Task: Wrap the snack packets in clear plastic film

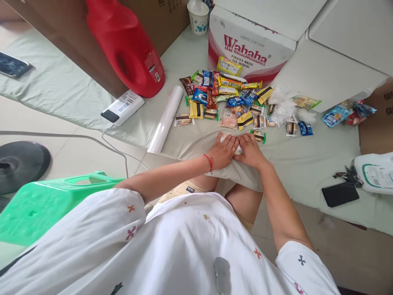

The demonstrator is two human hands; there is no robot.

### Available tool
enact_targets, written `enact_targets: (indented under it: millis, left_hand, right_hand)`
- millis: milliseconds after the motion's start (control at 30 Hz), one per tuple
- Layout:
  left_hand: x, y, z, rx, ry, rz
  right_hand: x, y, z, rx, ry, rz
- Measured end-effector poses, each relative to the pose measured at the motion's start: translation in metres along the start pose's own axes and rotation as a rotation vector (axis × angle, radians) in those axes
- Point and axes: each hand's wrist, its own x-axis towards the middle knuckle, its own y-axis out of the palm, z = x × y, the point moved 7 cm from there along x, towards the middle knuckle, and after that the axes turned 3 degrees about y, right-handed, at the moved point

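Note:
My left hand, with a red string bracelet at its wrist, and my right hand are side by side at the cloth's near edge. Both have their fingers closed over a small snack packet with a pale, shiny wrapper. Fingers cover most of it, so its exact kind is hidden. Just beyond lies a pinkish wrapped snack, and a green-edged packet sits past my right fingers. Farther back spreads a pile of small wrapped snacks, among them a yellow packet and a blue one.
A roll of clear film lies to the left, near a white power bank and a red jug. Crumpled clear plastic rests right of the pile. Behind stands a Wahaha carton. A green stool is at lower left.

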Motion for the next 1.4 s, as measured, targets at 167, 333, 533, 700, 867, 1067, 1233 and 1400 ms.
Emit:
enact_targets:
  millis: [167, 333, 533, 700, 867, 1067, 1233, 1400]
  left_hand:
    - [0.000, -0.004, 0.014, -0.050, 0.086, -0.022]
    - [0.012, -0.005, 0.027, -0.097, 0.009, 0.003]
    - [0.014, -0.020, 0.043, -0.705, -0.376, -0.166]
    - [0.008, -0.010, 0.002, -1.743, -0.522, -0.339]
    - [-0.003, -0.003, 0.005, -1.657, -0.635, -0.404]
    - [-0.002, -0.013, 0.017, -2.079, -0.477, -0.136]
    - [0.002, -0.022, 0.020, -2.184, -0.507, -0.225]
    - [0.001, -0.024, 0.034, -2.018, -0.526, -0.417]
  right_hand:
    - [-0.006, 0.004, -0.005, 0.206, 0.024, -0.044]
    - [-0.031, 0.002, -0.010, 0.592, 0.014, -0.047]
    - [-0.070, -0.008, -0.023, 0.979, 0.245, -0.378]
    - [-0.064, 0.011, 0.016, 1.253, 0.289, -0.313]
    - [-0.060, 0.025, 0.039, 1.457, 0.473, -0.315]
    - [-0.067, 0.027, 0.054, 1.656, 0.498, -0.163]
    - [-0.061, 0.040, 0.065, 1.712, 0.570, -0.014]
    - [-0.065, 0.053, 0.062, 1.872, 0.666, -0.142]
